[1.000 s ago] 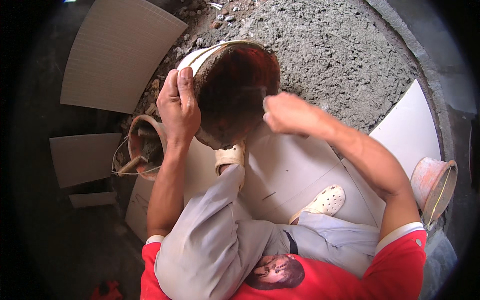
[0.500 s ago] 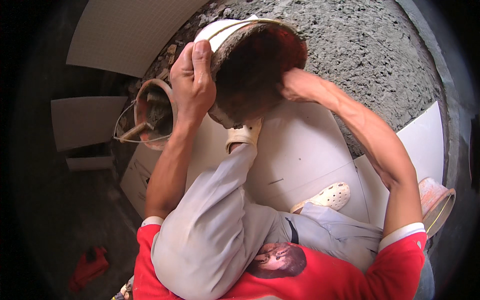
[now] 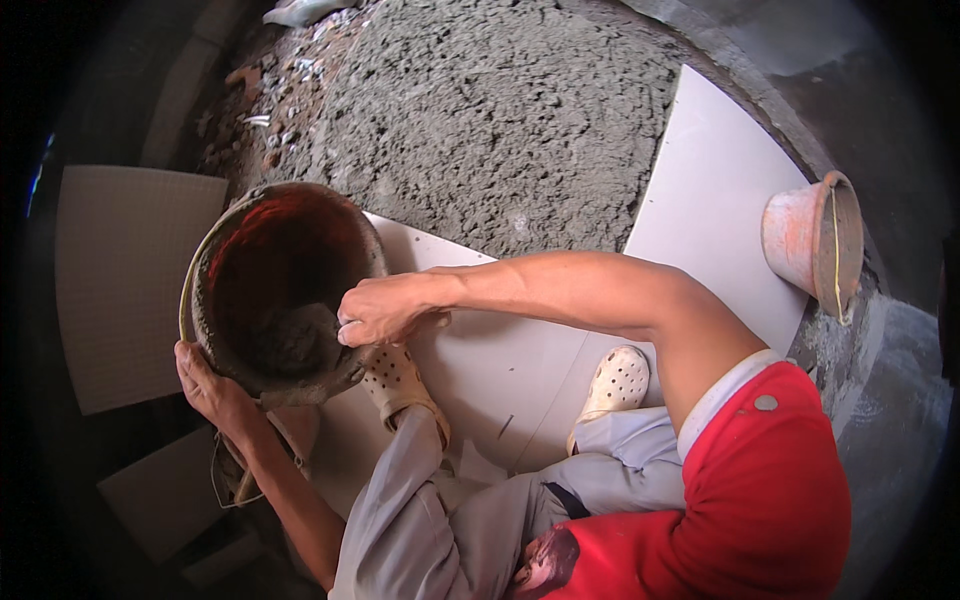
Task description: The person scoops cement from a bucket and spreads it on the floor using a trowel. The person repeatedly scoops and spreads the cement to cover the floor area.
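Note:
A mortar-crusted bucket point(image 3: 212, 350) tilts toward me at the left, its dark reddish inside showing. My left hand point(image 3: 215, 390) grips its lower left rim from outside. At the bucket's right edge, my right hand point(image 3: 385, 310) is closed, knuckles up, around what looks like a trowel point(image 3: 322, 325); its greyish blade reaches into the bucket and the handle is mostly hidden by my fingers. Grey mortar point(image 3: 285, 345) lies low inside the bucket, beside the blade.
Rough wet mortar point(image 3: 500, 120) covers the floor ahead, bordered by white tiles point(image 3: 710, 190). Another bucket point(image 3: 795, 235) lies on its side at the right. Rubble point(image 3: 275, 110) is at the far left, and a large tile point(image 3: 135, 290) stands left of my bucket. My clogs point(image 3: 615, 385) rest on tile.
The bucket has come down and left from above the mortar bed, its mouth now facing up toward me. My right hand has moved left with it. The whole view has shifted too.

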Demonstrator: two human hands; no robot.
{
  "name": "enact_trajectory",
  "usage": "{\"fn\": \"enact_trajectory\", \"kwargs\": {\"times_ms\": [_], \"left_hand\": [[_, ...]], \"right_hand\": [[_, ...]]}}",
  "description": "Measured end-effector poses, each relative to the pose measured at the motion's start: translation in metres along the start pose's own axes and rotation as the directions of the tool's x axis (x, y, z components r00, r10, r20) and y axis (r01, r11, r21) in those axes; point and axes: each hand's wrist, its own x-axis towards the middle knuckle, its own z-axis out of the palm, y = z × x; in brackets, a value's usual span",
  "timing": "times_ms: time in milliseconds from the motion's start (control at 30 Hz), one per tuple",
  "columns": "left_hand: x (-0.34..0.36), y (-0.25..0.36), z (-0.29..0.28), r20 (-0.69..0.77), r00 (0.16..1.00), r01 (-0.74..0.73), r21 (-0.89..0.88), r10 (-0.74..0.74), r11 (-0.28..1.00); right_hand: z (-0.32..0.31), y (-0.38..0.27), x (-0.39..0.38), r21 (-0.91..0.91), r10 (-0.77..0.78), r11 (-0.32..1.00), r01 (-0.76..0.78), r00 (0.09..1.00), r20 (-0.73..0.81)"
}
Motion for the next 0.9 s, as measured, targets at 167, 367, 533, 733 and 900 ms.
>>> {"fn": "enact_trajectory", "kwargs": {"times_ms": [167,367,533,733,900], "left_hand": [[0.004,0.007,0.001,0.009,1.000,-0.001,0.002,0.001,1.000],[0.013,-0.004,-0.004,-0.013,0.999,0.040,0.011,-0.040,0.999],[0.019,-0.009,-0.011,0.015,1.000,0.012,0.007,-0.012,1.000],[0.021,-0.011,-0.012,0.068,0.994,-0.088,0.005,0.087,0.996],[0.024,-0.017,-0.013,0.045,0.994,-0.102,0.013,0.101,0.995]], "right_hand": [[-0.027,-0.032,-0.034,-0.068,0.061,0.996,-0.064,0.997,-0.036],[-0.062,-0.054,-0.104,0.108,0.233,0.967,-0.229,0.972,-0.025],[-0.094,-0.073,-0.178,0.193,0.412,0.906,-0.377,0.891,-0.192],[-0.144,-0.083,-0.263,0.225,0.567,0.821,-0.525,0.702,-0.430],[-0.177,-0.089,-0.299,0.327,0.594,0.795,-0.512,0.546,-0.590]]}}
